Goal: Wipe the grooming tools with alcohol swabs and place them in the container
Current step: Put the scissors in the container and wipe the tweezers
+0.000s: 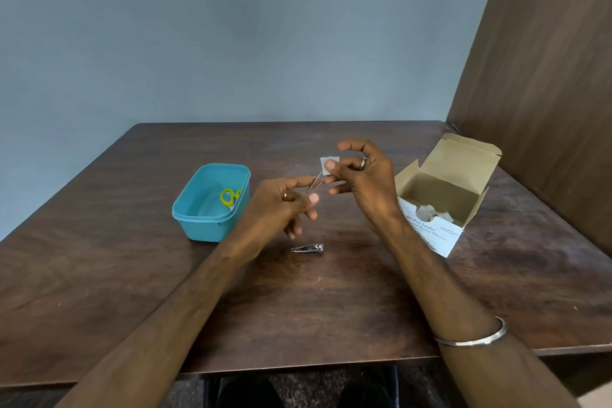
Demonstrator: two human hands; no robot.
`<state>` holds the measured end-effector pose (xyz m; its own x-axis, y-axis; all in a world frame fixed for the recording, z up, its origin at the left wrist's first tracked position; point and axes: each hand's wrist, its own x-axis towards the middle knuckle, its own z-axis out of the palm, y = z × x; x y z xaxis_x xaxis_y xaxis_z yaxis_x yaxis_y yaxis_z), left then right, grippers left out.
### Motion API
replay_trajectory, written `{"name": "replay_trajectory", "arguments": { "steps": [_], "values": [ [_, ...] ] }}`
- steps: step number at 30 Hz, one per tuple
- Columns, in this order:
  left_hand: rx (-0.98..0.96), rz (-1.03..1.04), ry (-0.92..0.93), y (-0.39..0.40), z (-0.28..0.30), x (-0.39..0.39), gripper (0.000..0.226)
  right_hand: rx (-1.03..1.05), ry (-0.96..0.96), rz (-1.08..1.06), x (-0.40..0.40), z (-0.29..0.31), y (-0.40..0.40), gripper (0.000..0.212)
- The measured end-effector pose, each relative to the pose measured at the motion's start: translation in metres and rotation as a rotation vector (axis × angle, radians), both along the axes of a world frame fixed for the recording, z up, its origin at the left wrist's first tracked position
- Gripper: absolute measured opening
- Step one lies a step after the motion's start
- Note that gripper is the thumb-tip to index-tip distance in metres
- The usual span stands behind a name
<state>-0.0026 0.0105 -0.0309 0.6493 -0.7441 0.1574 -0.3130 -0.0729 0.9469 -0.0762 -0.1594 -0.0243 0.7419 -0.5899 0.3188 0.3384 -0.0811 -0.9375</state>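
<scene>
The head camera looks down on a dark wooden table (pixel 298 301) that fills the lower half of the frame, with a pale blue-grey wall above it and a brown wooden panel at the upper right.

Just above the middle of the frame, both hands are raised over the table. The left hand (pixel 281 202) pinches the closed end of a pair of thin metal tweezers (pixel 317 183) between thumb and forefinger, its other fingers curled loosely below; a ring shows on one finger. The tweezers slant up and to the right, and their tips meet a small white alcohol swab (pixel 328 164). The right hand (pixel 364 182) pinches that swab around the tweezer tips with thumb and a finger, while its forefinger arches above, free of the swab. It wears a ring, and a metal bangle (pixel 473 338) circles the forearm at the lower right.

Left of centre sits a teal plastic container (pixel 198 219), open at the top. Inside it lies a pair of scissors with yellow-green handles (pixel 229 197), against the right wall.

Below the hands, near the middle of the frame, a metal nail clipper (pixel 308 248) lies flat on the table, apart from everything else.

At the right, an open cardboard box (pixel 443 195) printed "Alcohol Swabs" stands with its lid flap raised; white swabs show inside.
</scene>
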Motion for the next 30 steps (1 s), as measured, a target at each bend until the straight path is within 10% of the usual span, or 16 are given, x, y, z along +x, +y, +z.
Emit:
{"name": "replay_trajectory", "arguments": {
  "steps": [30],
  "values": [
    [-0.122, -0.015, 0.124, 0.000, 0.000, -0.001, 0.029, -0.075, 0.072, 0.077, 0.003, -0.006, 0.010, 0.021]
  ]
}}
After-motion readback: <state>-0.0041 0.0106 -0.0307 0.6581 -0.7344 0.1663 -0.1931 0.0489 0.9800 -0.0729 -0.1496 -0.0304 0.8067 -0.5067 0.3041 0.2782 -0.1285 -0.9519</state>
